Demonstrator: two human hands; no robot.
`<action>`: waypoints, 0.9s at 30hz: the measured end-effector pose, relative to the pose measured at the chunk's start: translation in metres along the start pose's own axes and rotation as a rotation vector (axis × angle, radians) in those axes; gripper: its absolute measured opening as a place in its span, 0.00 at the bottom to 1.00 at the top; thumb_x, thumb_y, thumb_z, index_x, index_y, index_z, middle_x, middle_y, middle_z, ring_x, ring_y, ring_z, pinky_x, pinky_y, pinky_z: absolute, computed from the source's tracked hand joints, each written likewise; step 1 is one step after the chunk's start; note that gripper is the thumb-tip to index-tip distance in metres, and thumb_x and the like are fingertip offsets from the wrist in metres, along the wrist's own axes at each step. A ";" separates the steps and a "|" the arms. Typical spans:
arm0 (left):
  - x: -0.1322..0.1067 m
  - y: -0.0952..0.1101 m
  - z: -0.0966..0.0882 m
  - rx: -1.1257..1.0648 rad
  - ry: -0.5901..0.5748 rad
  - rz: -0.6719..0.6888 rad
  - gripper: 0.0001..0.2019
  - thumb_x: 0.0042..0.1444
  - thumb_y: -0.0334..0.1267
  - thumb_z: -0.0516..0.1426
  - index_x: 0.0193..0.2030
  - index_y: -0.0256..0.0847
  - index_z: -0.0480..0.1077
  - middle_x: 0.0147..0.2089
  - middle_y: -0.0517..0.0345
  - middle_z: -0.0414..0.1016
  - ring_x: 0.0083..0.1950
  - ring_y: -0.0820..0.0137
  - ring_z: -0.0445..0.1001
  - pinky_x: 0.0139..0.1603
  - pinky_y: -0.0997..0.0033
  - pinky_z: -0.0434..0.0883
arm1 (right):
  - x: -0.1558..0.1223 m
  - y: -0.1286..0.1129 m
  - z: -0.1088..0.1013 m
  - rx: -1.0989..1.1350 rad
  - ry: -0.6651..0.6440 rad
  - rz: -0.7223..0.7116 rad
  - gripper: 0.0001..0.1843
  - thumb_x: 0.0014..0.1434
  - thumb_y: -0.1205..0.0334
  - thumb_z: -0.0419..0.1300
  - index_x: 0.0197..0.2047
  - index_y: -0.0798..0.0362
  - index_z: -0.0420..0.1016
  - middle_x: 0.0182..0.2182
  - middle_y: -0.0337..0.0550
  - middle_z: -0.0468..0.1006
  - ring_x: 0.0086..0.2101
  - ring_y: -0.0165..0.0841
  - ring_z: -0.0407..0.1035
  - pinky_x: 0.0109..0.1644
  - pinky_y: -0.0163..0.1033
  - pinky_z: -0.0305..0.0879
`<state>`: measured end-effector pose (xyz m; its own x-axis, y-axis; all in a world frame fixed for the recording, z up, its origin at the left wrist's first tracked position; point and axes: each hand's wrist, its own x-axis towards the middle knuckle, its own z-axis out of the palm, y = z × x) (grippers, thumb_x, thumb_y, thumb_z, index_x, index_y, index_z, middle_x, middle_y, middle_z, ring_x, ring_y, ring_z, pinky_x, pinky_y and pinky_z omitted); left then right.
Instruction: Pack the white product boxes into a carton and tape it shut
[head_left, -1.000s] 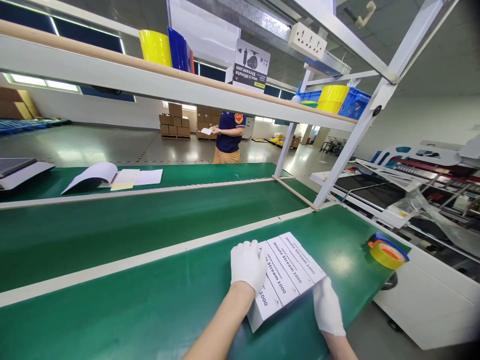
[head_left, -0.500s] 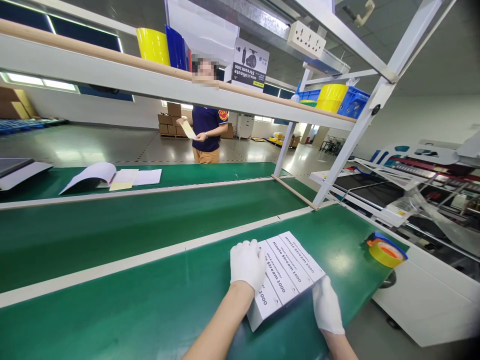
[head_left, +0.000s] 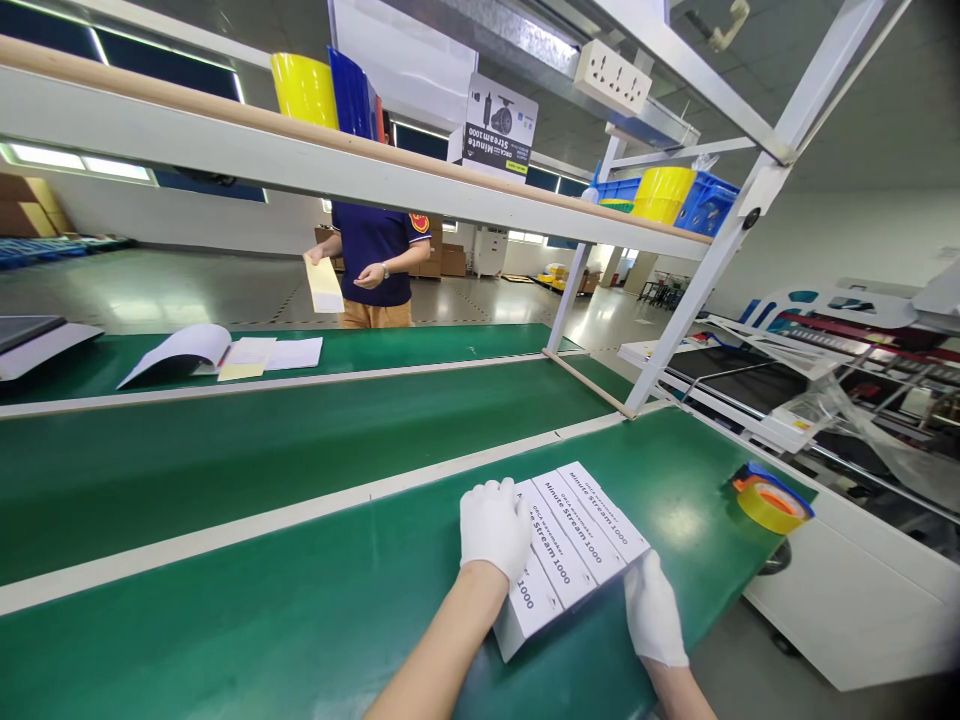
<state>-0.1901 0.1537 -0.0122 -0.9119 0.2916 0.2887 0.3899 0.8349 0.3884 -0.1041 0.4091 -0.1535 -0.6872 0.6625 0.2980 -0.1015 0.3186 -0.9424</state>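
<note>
Several white cartons printed "Minute Stream 1000" stand side by side in one tight block on the green mat. My left hand, in a white glove, is wrapped round the block's left side, its thumb on the carton edge and covering part of the print. At the opposite end, my right hand, also gloved, presses on the near right corner. The fingertips of that hand are hidden by the cartons. Between the two hands the cartons stay aligned.
Rolls of yellow and blue tape lie near the mat's right edge. A raised shelf carries a display box and more tape. Papers lie on the far bench. Beyond stands a person in a dark shirt, holding a pale, flat-sided object.
The person beyond the bench has shifted left and turned the pale object downward. My hands and the cartons look unmoved.
</note>
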 end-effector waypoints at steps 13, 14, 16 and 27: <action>0.000 0.000 0.002 -0.003 0.021 0.001 0.11 0.72 0.41 0.52 0.46 0.42 0.75 0.45 0.49 0.77 0.47 0.55 0.72 0.51 0.55 0.65 | -0.002 -0.009 0.001 0.018 0.019 0.020 0.41 0.72 0.36 0.46 0.61 0.67 0.77 0.59 0.64 0.76 0.67 0.51 0.65 0.75 0.51 0.58; 0.000 0.000 0.002 -0.003 0.021 -0.001 0.11 0.72 0.41 0.52 0.46 0.42 0.75 0.45 0.49 0.77 0.48 0.55 0.72 0.51 0.55 0.65 | -0.002 -0.009 0.001 0.021 0.022 0.018 0.41 0.72 0.36 0.46 0.61 0.67 0.77 0.59 0.65 0.76 0.67 0.51 0.64 0.75 0.51 0.58; -0.001 0.001 0.001 -0.002 0.022 -0.003 0.11 0.72 0.41 0.52 0.46 0.42 0.75 0.45 0.48 0.77 0.48 0.55 0.73 0.52 0.55 0.65 | -0.002 -0.010 0.001 0.025 0.018 0.021 0.40 0.72 0.36 0.47 0.61 0.67 0.77 0.59 0.64 0.76 0.67 0.51 0.64 0.74 0.51 0.59; -0.001 0.001 0.002 -0.015 0.025 -0.011 0.11 0.71 0.42 0.53 0.46 0.42 0.76 0.45 0.49 0.77 0.47 0.55 0.73 0.52 0.56 0.67 | 0.000 -0.005 -0.002 -0.116 0.021 -0.082 0.38 0.74 0.40 0.44 0.58 0.68 0.78 0.54 0.65 0.79 0.61 0.53 0.70 0.71 0.55 0.62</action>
<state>-0.1894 0.1549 -0.0138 -0.9130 0.2704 0.3056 0.3816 0.8311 0.4046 -0.1021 0.4085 -0.1483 -0.6644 0.6451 0.3774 -0.0719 0.4475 -0.8914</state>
